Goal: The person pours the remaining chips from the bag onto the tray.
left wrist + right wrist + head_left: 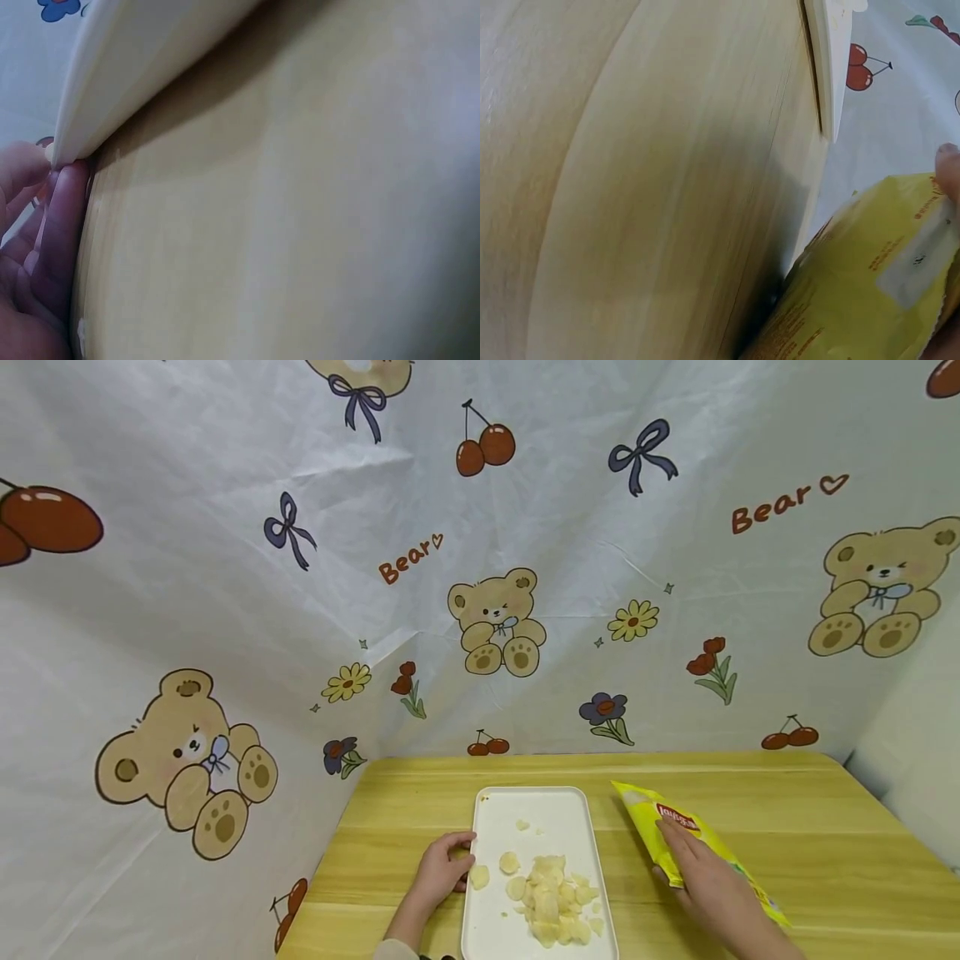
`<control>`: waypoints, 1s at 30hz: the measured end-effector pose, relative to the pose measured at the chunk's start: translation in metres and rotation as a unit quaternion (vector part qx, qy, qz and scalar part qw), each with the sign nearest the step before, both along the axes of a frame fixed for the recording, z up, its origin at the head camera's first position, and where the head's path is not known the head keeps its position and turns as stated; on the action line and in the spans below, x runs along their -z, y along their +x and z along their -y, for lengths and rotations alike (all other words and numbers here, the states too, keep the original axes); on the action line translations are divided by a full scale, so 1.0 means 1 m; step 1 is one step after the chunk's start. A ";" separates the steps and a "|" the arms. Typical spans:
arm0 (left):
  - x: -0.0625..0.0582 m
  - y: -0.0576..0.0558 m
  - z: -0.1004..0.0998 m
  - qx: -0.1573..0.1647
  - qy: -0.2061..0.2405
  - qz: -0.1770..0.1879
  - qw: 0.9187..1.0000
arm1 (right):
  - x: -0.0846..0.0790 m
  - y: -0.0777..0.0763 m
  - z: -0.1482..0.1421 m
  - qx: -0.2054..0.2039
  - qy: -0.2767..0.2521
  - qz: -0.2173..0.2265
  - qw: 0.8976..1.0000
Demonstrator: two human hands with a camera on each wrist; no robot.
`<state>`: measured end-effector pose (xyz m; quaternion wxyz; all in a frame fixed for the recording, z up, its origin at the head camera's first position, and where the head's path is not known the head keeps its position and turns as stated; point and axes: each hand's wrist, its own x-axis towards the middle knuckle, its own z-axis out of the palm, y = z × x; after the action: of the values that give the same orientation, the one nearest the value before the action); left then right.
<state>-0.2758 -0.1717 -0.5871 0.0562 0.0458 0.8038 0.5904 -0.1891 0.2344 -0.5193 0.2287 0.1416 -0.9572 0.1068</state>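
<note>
A white rectangular tray (534,814) lies on the wooden table with a heap of potato chips (546,902) toward its near end and a few scattered chips. At its left rim my left hand (438,872) pinches the edge; the left wrist view shows the thumb above and fingers (67,202) below the rim. My right hand (708,877) holds a yellow chip bag (637,806) with a red label, to the right of the tray. Its fingers lie across the bag's front, the thumb at the left edge. Printed text on the bag (855,285) faces the right wrist camera.
The wooden table (420,793) carries the tray and the bag. Behind and to the left hangs a white cloth (555,527) printed with bears, cherries, bows and flowers.
</note>
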 end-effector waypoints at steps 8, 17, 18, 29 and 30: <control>-0.001 0.003 0.000 0.002 0.006 0.005 1.000 | 0.003 0.005 0.001 0.018 0.013 0.058 0.998; -0.001 0.003 0.000 -0.003 0.005 0.004 1.000 | 0.009 0.008 0.001 0.017 0.041 0.077 0.996; -0.001 0.003 -0.001 -0.003 0.005 0.003 1.000 | 0.009 0.008 0.001 0.018 0.043 0.080 0.996; 0.001 0.001 -0.001 -0.007 -0.002 0.000 1.000 | 0.022 0.003 -0.003 0.027 0.054 0.187 0.981; 0.001 0.001 -0.002 -0.007 -0.005 -0.003 1.000 | 0.023 0.004 -0.004 0.026 0.055 0.193 0.979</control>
<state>-0.2749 -0.1701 -0.5884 0.0500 0.0416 0.8074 0.5863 -0.1856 0.2381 -0.5426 0.0345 0.1053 -0.9911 0.0734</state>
